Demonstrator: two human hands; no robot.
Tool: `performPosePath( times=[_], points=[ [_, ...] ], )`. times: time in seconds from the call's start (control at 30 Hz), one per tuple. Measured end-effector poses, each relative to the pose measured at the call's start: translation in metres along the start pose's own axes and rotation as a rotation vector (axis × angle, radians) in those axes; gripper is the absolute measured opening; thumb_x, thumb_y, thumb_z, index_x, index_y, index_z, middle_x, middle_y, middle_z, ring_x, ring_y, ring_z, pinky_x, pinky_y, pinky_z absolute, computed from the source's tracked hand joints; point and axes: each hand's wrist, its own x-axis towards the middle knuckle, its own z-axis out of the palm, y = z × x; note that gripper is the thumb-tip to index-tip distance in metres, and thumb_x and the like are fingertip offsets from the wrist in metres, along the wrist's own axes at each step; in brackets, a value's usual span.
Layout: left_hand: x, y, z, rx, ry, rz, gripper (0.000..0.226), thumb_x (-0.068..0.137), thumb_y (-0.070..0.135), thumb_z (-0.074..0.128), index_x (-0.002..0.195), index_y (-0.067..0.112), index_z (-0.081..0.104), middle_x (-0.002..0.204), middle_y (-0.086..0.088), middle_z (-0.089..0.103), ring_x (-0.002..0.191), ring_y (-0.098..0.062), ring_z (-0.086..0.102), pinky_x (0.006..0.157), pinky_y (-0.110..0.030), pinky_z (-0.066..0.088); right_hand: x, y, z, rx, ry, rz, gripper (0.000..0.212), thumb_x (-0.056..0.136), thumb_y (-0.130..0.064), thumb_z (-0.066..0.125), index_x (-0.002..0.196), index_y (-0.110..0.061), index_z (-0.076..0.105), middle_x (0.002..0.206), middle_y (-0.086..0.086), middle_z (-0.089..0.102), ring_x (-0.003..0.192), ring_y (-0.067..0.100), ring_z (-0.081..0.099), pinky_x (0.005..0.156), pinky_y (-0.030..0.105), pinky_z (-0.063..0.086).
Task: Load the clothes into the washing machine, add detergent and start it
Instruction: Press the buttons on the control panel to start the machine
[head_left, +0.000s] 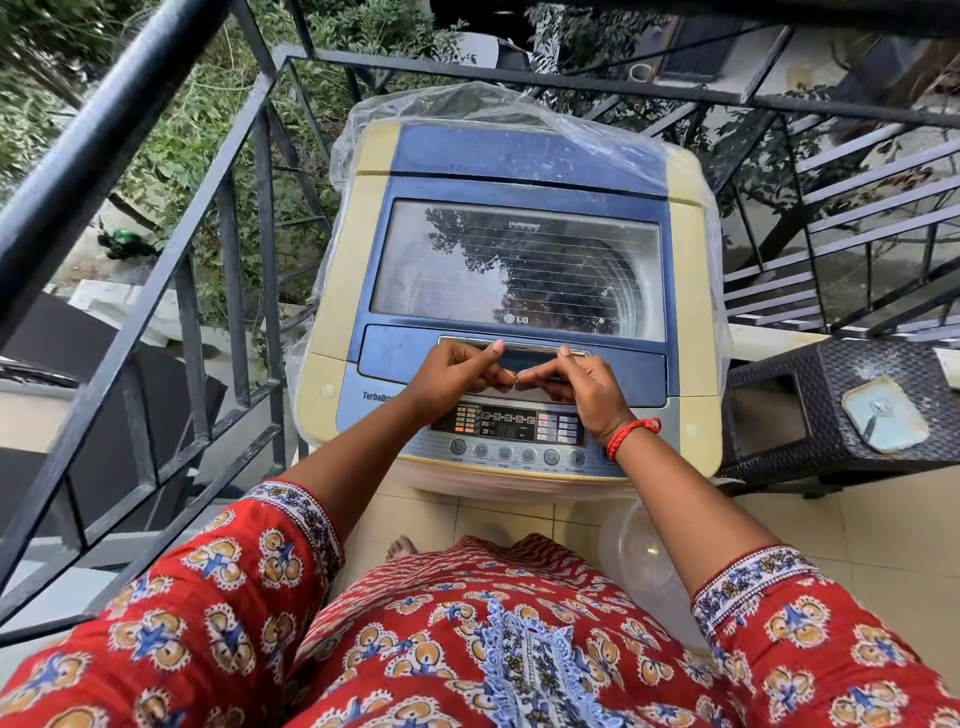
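Washing machine (511, 291): top-loader standing by the black railing (156, 218), glass lid (519, 270) lying closed. Left hand (457, 376) and right hand (582, 387): both resting at the lid handle (514, 347), fingers curling under its edge, fingertips meeting at centre.

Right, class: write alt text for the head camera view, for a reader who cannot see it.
Both hands, left hand and right hand, rest fingers curled on the closed lid of a top-loading washing machine on a railed balcony.
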Motion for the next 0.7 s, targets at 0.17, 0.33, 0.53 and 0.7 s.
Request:
performPosePath(
  times=[0.17,0.33,0.53,0.7],
  points=[
    [0.0005,-0.0008,0.0004,-0.01,0.001,-0.003,0.059,0.087,0.047,0.057,0.087,-0.009,0.074,0.091,-0.03,0.072,0.102,-0.056,0.06,0.098,-0.063,0.044,0.0011,0.0014,-0.0004,0.004,0.008,0.007,0.055,0.106,-0.025,0.03,0.095,0.009,0.072,0.097,0.021,0.074,0.096,0.032,0.071,0.093,0.037,0.055],
    [0.0011,-0.0009,0.0,-0.001,0.004,0.002,0.058,0.087,0.047,0.057,0.086,-0.008,0.075,0.091,-0.029,0.072,0.1,-0.052,0.063,0.097,-0.065,0.045,0.0008,0.0011,0.0001,0.005,0.011,0.003,0.055,0.106,-0.023,0.03,0.095,0.009,0.072,0.097,0.022,0.073,0.096,0.032,0.071,0.093,0.036,0.055],
    [0.0027,-0.0029,-0.0003,0.014,0.022,-0.007,0.048,0.097,0.032,0.054,0.088,-0.012,0.073,0.092,-0.029,0.073,0.098,-0.044,0.068,0.097,-0.061,0.048,-0.0002,0.0001,0.0001,-0.012,0.014,0.005,0.055,0.107,-0.024,0.029,0.095,0.008,0.072,0.097,0.021,0.074,0.096,0.03,0.071,0.092,0.036,0.055],
    [0.0047,-0.0062,-0.0007,0.015,0.024,-0.009,0.047,0.098,0.032,0.054,0.086,-0.009,0.074,0.089,-0.026,0.074,0.097,-0.04,0.069,0.094,-0.053,0.051,-0.0006,-0.0014,0.0014,0.009,0.015,0.017,0.055,0.107,-0.024,0.029,0.096,0.011,0.071,0.097,0.024,0.073,0.096,0.033,0.071,0.09,0.032,0.055]
  ],
)
